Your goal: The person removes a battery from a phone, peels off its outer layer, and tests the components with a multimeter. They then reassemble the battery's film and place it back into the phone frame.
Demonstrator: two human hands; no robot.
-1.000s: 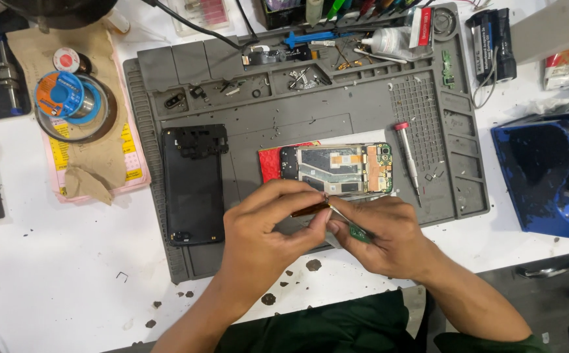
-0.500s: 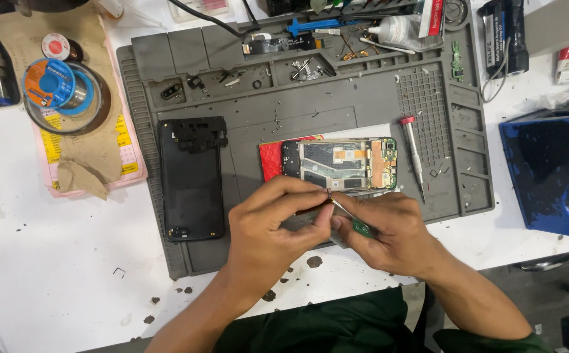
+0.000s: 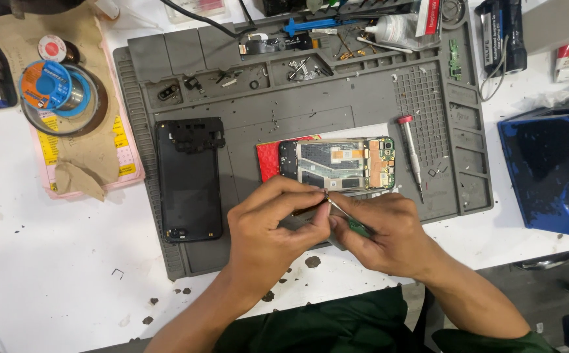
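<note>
Pinching together over the near edge of the grey mat (image 3: 363, 98), the fingers (image 3: 310, 199) of the left hand (image 3: 268, 232) close on something too small to make out, right where the metal tip of a thin tool (image 3: 340, 212) meets them. The right hand (image 3: 389, 232) is closed around that tool, its green handle showing between the fingers, the shaft slanting up and left toward the left fingertips. Both hands touch each other at the thumbs, just as they did half a second ago; the grip and the angle of the tool have not visibly changed. Just beyond the fingertips lies the opened phone (image 3: 340, 163), back removed and circuit board exposed, flat on the mat with a red card (image 3: 270, 160) under its left end. It lies in the same spot as before. To its right, a small screwdriver (image 3: 410, 153) with a red cap rests on the mat, apart from the hands. To the left, well clear of the left hand, the black back cover (image 3: 190, 180) lies face down. Farther out, on the white surface (image 3: 49, 261), a blue spool of solder wire (image 3: 52, 88) sits on a brown cloth, and a blue box (image 3: 549, 170) stands at the right.
</note>
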